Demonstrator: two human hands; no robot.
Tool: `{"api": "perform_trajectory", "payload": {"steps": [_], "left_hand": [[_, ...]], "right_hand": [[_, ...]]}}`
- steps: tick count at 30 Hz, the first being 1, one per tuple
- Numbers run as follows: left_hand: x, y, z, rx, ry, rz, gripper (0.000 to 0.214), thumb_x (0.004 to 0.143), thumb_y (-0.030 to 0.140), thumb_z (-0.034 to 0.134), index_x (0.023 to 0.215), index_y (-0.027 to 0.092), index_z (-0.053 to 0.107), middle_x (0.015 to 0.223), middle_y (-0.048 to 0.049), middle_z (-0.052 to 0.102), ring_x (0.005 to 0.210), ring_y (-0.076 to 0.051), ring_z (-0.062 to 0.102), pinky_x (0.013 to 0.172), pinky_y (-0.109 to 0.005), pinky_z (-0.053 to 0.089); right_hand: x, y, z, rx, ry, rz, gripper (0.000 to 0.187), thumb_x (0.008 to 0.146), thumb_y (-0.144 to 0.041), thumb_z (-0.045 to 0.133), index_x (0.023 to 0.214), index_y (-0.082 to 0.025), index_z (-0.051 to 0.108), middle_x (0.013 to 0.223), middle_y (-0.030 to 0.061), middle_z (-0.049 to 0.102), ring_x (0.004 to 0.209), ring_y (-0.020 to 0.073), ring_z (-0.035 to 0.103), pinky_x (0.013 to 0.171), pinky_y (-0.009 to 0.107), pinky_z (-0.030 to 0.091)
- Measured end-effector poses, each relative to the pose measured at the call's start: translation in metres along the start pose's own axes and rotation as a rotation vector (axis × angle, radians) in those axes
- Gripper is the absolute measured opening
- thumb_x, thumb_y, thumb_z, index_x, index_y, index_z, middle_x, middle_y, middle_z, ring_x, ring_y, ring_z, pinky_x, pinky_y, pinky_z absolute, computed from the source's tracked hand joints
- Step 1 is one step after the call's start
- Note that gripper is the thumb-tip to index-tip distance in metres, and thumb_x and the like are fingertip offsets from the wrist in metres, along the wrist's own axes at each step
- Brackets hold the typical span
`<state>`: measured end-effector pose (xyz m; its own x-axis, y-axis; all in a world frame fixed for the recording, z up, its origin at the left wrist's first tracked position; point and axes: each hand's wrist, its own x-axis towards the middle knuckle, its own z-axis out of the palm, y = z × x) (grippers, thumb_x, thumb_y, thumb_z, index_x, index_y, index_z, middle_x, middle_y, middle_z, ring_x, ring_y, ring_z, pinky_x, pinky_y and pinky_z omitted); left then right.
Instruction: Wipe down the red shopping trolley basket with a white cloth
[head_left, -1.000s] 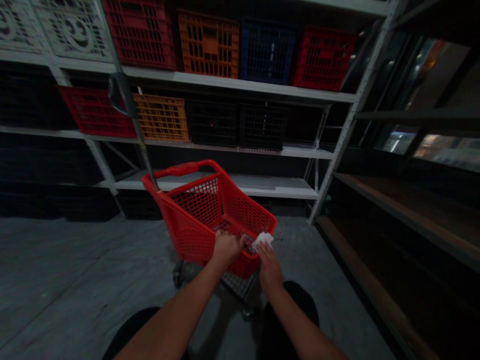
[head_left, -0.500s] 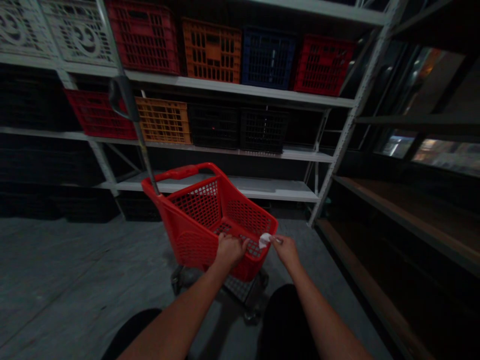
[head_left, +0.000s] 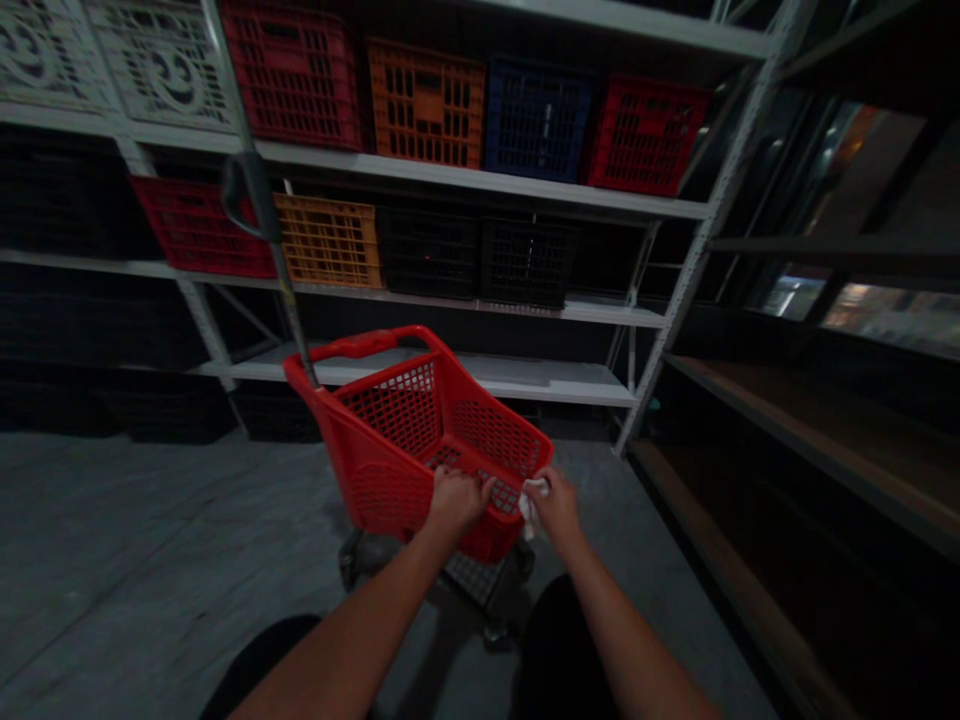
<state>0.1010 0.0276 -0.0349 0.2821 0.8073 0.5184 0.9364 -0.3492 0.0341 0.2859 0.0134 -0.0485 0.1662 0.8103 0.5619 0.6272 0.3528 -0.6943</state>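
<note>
A red plastic shopping cart (head_left: 382, 455) with perforated walls stands in front of me on small wheels. My left hand (head_left: 457, 497) is closed over the near rim of its basket. At the basket's right front corner, my right hand (head_left: 556, 495) pinches a white cloth (head_left: 529, 503), which hangs down along the outside of the corner. Whether it is fabric or paper is hard to tell in the dim light. A metal pole (head_left: 289, 300) with a dark grip rises from the cart's handle end.
Behind the cart, a white metal rack (head_left: 660, 330) carries an orange crate (head_left: 427, 105), a blue crate (head_left: 536, 120), a red crate (head_left: 649, 135) and several others. Brown shelves (head_left: 810, 430) line the right side. Grey concrete floor (head_left: 172, 540) extends to the left.
My right hand has shifted slightly left and in toward the basket corner. The white cloth, bunched over the rim before, now hangs down outside it. My left hand keeps its hold on the rim.
</note>
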Motion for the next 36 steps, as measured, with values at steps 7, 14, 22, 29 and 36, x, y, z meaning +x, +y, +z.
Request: {"api": "perform_trajectory", "payload": {"steps": [7, 14, 22, 29, 36], "left_hand": [[-0.002, -0.001, -0.003, -0.018, 0.0, 0.005, 0.063, 0.086, 0.047, 0.02, 0.063, 0.012, 0.067, 0.063, -0.0151, 0.065, 0.067, -0.023, 0.056, 0.077, -0.043, 0.026], [-0.002, 0.001, 0.0, -0.031, 0.006, 0.012, 0.063, 0.086, 0.048, 0.02, 0.063, 0.012, 0.066, 0.063, -0.0151, 0.065, 0.068, -0.023, 0.056, 0.077, -0.043, 0.025], [0.0, 0.001, -0.003, -0.02, -0.008, 0.003, 0.059, 0.086, 0.045, 0.022, 0.066, 0.011, 0.066, 0.065, -0.0147, 0.066, 0.07, -0.024, 0.057, 0.078, -0.044, 0.025], [-0.002, -0.003, -0.006, -0.02, -0.033, 0.046, 0.047, 0.084, 0.035, 0.027, 0.062, 0.015, 0.065, 0.066, -0.0114, 0.067, 0.069, -0.022, 0.057, 0.077, -0.043, 0.026], [-0.005, -0.004, -0.009, -0.021, -0.028, 0.061, 0.043, 0.083, 0.03, 0.03, 0.06, 0.015, 0.064, 0.063, -0.0104, 0.066, 0.067, -0.022, 0.057, 0.076, -0.043, 0.025]], "right_hand": [[-0.051, 0.012, 0.019, 0.077, 0.021, -0.141, 0.028, 0.074, -0.032, 0.059, 0.1, -0.021, 0.064, 0.107, 0.0085, 0.057, 0.095, 0.02, 0.055, 0.082, 0.035, 0.045], [-0.009, 0.033, 0.009, 0.22, -0.021, -0.057, 0.019, 0.078, -0.026, 0.052, 0.081, -0.017, 0.069, 0.08, 0.006, 0.06, 0.075, 0.0157, 0.058, 0.068, 0.028, 0.048], [-0.035, -0.004, 0.022, 0.057, 0.008, -0.119, 0.02, 0.08, -0.021, 0.047, 0.077, -0.019, 0.066, 0.075, 0.0046, 0.061, 0.072, 0.016, 0.056, 0.069, 0.028, 0.046], [-0.025, 0.002, 0.016, 0.06, 0.077, -0.096, 0.019, 0.078, -0.016, 0.046, 0.076, -0.018, 0.064, 0.077, 0.0053, 0.059, 0.075, 0.0168, 0.055, 0.07, 0.028, 0.045], [-0.047, -0.017, 0.02, 0.066, -0.016, -0.098, 0.019, 0.076, -0.013, 0.045, 0.077, -0.019, 0.063, 0.079, 0.0045, 0.058, 0.075, 0.016, 0.055, 0.07, 0.026, 0.045]]}}
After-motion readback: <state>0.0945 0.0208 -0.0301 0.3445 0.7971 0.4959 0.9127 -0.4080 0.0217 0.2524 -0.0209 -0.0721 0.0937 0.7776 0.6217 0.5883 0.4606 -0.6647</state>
